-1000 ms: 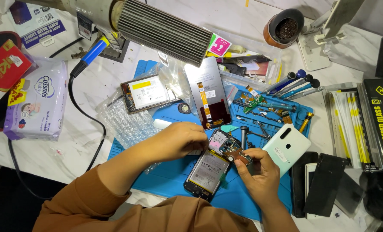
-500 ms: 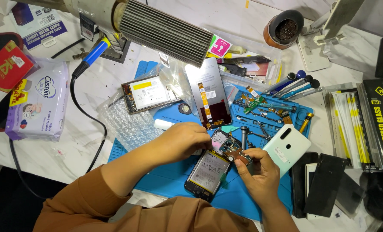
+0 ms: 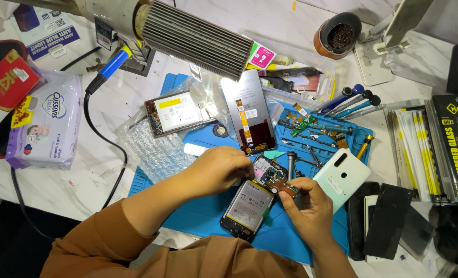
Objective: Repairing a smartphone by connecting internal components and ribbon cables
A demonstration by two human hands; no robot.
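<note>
Head view: both hands' fingers (image 3: 285, 198) pinch the opened phone (image 3: 252, 203).

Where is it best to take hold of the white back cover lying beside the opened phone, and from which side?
Grip the white back cover by its two long edges, coming from above and from the far right. It lies flat and tilted on the blue mat; its near-left end sits close to the right hand, while the far-right end looks free.
</note>
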